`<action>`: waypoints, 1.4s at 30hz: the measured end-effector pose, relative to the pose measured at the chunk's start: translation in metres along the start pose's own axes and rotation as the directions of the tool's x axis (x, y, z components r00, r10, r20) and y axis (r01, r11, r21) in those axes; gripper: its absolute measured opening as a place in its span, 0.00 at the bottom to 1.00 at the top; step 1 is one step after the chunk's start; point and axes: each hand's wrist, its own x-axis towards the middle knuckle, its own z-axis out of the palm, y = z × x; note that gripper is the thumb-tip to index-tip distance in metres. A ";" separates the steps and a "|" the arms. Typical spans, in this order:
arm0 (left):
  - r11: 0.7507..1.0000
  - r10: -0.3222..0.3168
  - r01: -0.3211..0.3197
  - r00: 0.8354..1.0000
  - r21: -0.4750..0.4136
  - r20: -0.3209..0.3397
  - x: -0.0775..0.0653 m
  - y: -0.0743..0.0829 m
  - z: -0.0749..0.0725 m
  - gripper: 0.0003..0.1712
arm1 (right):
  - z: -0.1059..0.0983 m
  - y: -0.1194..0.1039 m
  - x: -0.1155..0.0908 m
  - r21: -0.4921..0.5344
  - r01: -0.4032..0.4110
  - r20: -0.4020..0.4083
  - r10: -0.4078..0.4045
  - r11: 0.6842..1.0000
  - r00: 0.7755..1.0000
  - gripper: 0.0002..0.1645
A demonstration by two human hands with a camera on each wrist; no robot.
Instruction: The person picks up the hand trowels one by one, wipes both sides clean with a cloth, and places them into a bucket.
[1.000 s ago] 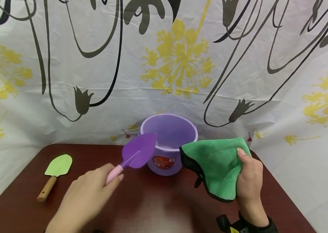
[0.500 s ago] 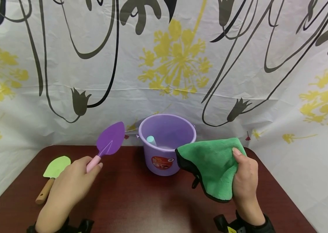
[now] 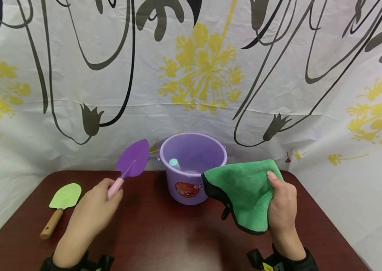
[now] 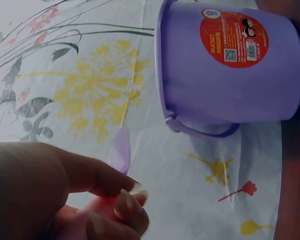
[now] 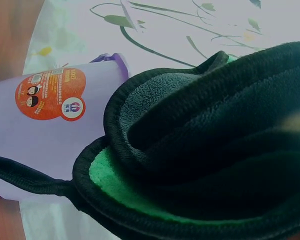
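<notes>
My left hand (image 3: 92,209) grips the pink handle of a purple trowel (image 3: 135,160), its blade pointing up, left of the bucket. In the left wrist view the fingers (image 4: 130,207) curl round that handle. My right hand (image 3: 283,210) holds a folded green towel (image 3: 245,192) with black edging and a small hanging loop. Between the hands, farther back, stands a purple bucket (image 3: 196,150) with a red label. Inside it leans a thing with a pale blue-green round top (image 3: 174,162). The towel's left corner overlaps the bucket's right side in the head view.
A light green hand shovel (image 3: 65,195) with a wooden handle lies at the table's left, beside my left forearm. The dark red-brown table (image 3: 164,233) ends at a patterned cloth backdrop (image 3: 136,94) behind the bucket. The bucket's handle (image 4: 205,131) hangs down.
The left hand has drawn the trowel leftward, away from the bucket's rim, then slightly back right. The blue-green top inside the bucket has come into view. The right hand keeps holding the towel.
</notes>
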 end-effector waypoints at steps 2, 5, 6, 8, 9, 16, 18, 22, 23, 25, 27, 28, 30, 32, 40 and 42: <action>1.000 0.017 -0.017 1.000 -0.004 -0.019 0.001 0.003 0.001 0.21 | 0.000 0.001 0.000 0.001 -0.004 0.007 0.004 1.000 1.000 0.30; 0.999 0.047 -0.047 0.998 -0.005 -0.033 0.006 0.007 0.002 0.22 | 0.000 0.003 -0.001 0.012 -0.003 0.025 0.002 1.000 1.000 0.30; 0.998 0.060 -0.060 0.997 -0.001 -0.038 0.009 0.009 0.002 0.22 | 0.000 0.003 0.000 0.016 -0.001 0.028 0.001 1.000 1.000 0.29; 0.996 0.091 -0.090 0.995 0.011 -0.049 0.014 0.014 0.002 0.22 | -0.001 0.004 0.000 0.015 -0.001 0.033 0.000 1.000 0.999 0.30; 0.994 0.106 -0.105 0.993 0.016 -0.055 0.017 0.015 0.003 0.21 | -0.001 0.004 0.000 0.011 -0.002 0.038 0.002 1.000 0.999 0.30; 0.986 0.163 -0.160 0.982 0.039 -0.096 0.037 0.025 0.003 0.21 | 0.000 0.007 -0.001 -0.018 -0.003 0.048 0.003 1.000 0.999 0.31; 0.987 0.161 -0.161 0.983 0.013 -0.088 0.042 0.026 0.002 0.21 | 0.001 0.007 -0.001 -0.016 0.006 0.053 -0.005 1.000 0.999 0.31; 0.978 0.180 -0.180 0.984 -0.104 -0.004 0.054 0.027 -0.002 0.19 | 0.004 0.008 -0.003 -0.007 0.020 0.081 -0.020 1.000 0.996 0.32; 0.973 0.191 -0.187 0.981 -0.133 0.019 0.056 0.028 -0.002 0.19 | 0.004 0.008 -0.003 -0.007 0.022 0.087 -0.021 1.000 0.996 0.32; 0.965 0.214 -0.203 0.976 -0.165 0.051 0.061 0.030 -0.004 0.21 | 0.005 0.008 -0.003 -0.011 0.024 0.096 -0.023 1.000 0.995 0.32; 0.963 0.223 -0.210 0.973 -0.169 0.064 0.064 0.033 -0.007 0.21 | 0.005 0.008 -0.003 -0.011 0.020 0.097 -0.019 1.000 0.995 0.32; 0.963 0.227 -0.214 0.972 -0.165 0.065 0.065 0.034 -0.008 0.21 | 0.005 0.007 -0.003 -0.013 0.020 0.093 -0.019 1.000 0.996 0.32; 0.963 0.234 -0.222 0.970 -0.155 0.065 0.068 0.038 -0.011 0.20 | 0.005 0.006 -0.003 -0.015 0.021 0.085 -0.020 1.000 0.996 0.31; 0.962 0.243 -0.233 0.968 -0.144 0.057 0.071 0.041 -0.013 0.20 | 0.005 0.006 -0.003 -0.012 0.020 0.081 -0.019 1.000 0.997 0.31; 0.965 0.257 -0.256 0.966 -0.054 0.011 0.086 0.054 -0.016 0.20 | 0.005 0.006 -0.004 0.012 0.018 0.098 -0.019 1.000 0.995 0.30; 0.964 0.263 -0.262 0.965 -0.042 0.005 0.090 0.059 -0.017 0.18 | 0.006 0.006 -0.005 0.014 0.028 0.105 -0.030 0.999 0.994 0.30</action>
